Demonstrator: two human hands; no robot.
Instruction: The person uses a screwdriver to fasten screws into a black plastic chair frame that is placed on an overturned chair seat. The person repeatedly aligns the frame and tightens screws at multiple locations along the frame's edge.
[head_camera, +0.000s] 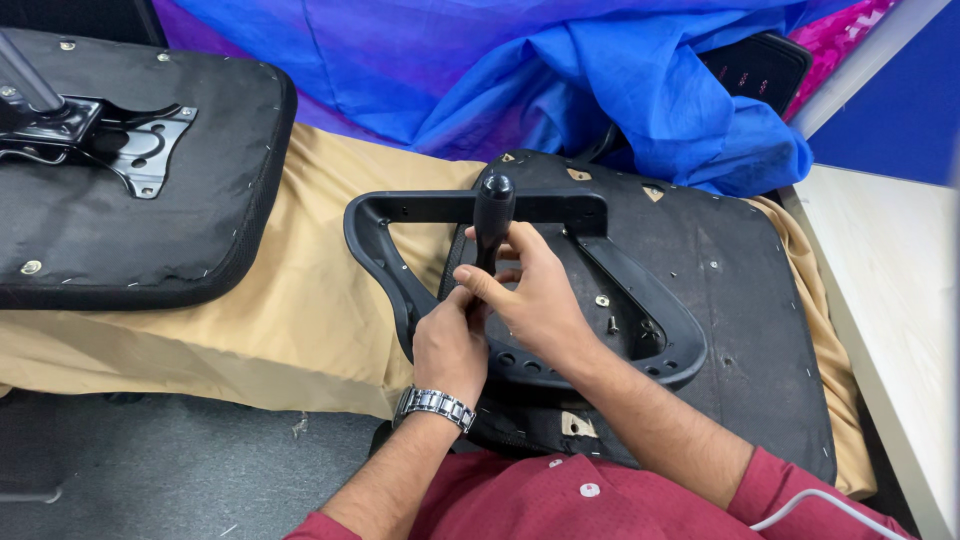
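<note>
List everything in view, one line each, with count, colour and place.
Screwdriver: one, black handle, upright at centre, held by both hands.
Armrest: one, black plastic frame, lying on the near seat base.
Seat base: one, black, upside down at centre right.
Second seat base: one, black, upside down at upper left.
Metal plate: one, black, mounted on the second seat base.
Tan cloth: one, spread under both seat bases.
Blue cloth: one, heaped at the top.
White tabletop: one, right edge.
Watch: one, silver, left wrist.
Left hand: low on the screwdriver.
Right hand: fingers round the screwdriver.
</note>
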